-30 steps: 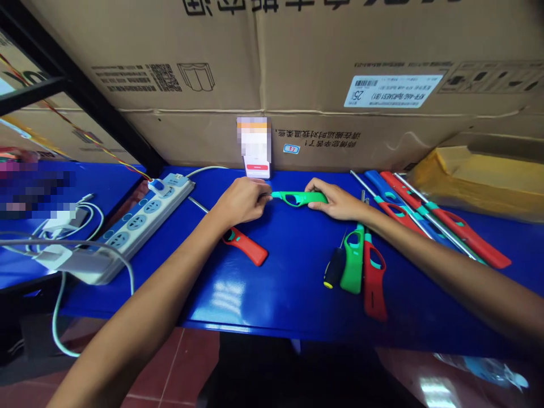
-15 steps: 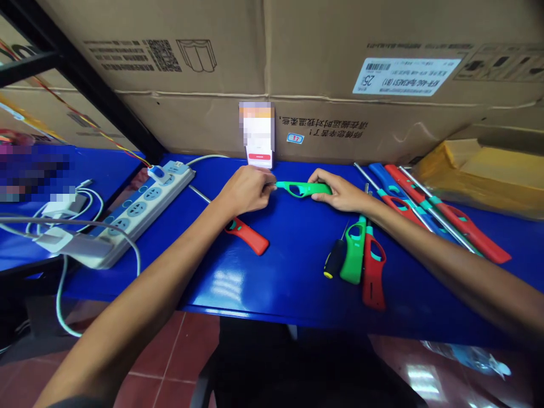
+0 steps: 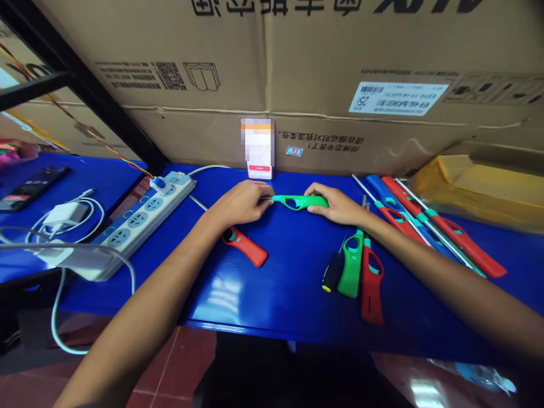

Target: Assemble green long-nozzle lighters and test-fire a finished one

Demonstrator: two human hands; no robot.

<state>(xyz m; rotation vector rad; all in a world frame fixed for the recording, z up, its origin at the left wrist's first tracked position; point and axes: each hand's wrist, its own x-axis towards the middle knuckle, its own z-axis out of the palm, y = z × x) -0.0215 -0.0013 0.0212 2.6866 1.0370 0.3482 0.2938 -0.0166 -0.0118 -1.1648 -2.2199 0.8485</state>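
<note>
A green long-nosed gas lighter is held level above the blue table, between both hands. My right hand is closed round its handle end. My left hand is closed round its thin metal nozzle, which the fingers mostly hide. Below my left wrist lies a red gas lighter, partly covered by the forearm. Under my right forearm are a second green gas lighter, another red gas lighter and a black screwdriver with a yellow end.
Several red and blue gas lighters lie in a pile at the right, by a yellow-taped carton. A phone leans on the big cardboard box. At left sit a power strip, white cables and another phone.
The camera view has tilted up slightly, so everything sits lower in the picture. Both hands keep hold of the green gas lighter.
</note>
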